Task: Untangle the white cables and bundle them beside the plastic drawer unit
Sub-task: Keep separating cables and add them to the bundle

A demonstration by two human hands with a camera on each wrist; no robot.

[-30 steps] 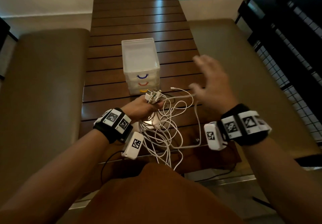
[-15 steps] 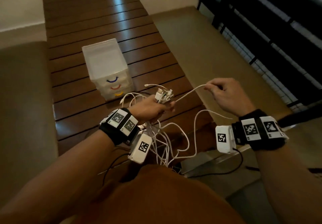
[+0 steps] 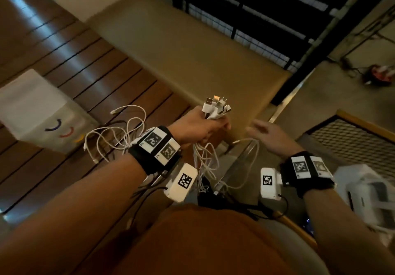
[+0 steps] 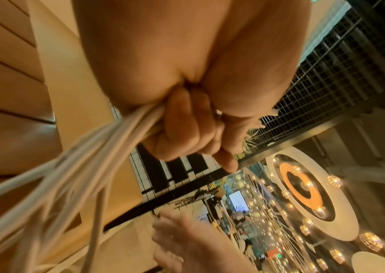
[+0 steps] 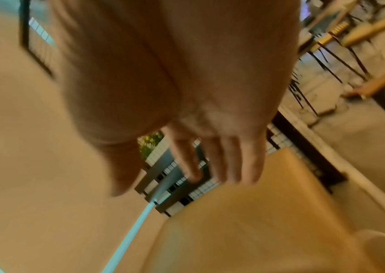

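My left hand [image 3: 203,127] grips a bunch of white cables [image 3: 205,159] just below their plugs [image 3: 215,109], which stick up out of the fist. In the left wrist view the fingers [image 4: 186,125] curl tight round the strands [image 4: 74,166]. The loose lengths hang below and loop left over the table [image 3: 115,133]. My right hand [image 3: 267,135] hovers to the right of the left hand with straight fingers [image 5: 228,158], holding nothing. One cable end [image 3: 245,142] dangles just beneath it. The plastic drawer unit [image 3: 40,112] stands at the far left on the wooden slat table [image 3: 89,71].
A padded tan bench [image 3: 192,45] runs along the table's right side. Black metal railings [image 3: 277,28] lie beyond it. A white plastic object [image 3: 367,195] sits at the lower right. The person's orange shirt [image 3: 203,242] fills the bottom of the head view.
The right hand let go of the cable it was pulling and opened. The left hand has lifted the plug bundle up and to the right. The head view has swung right.
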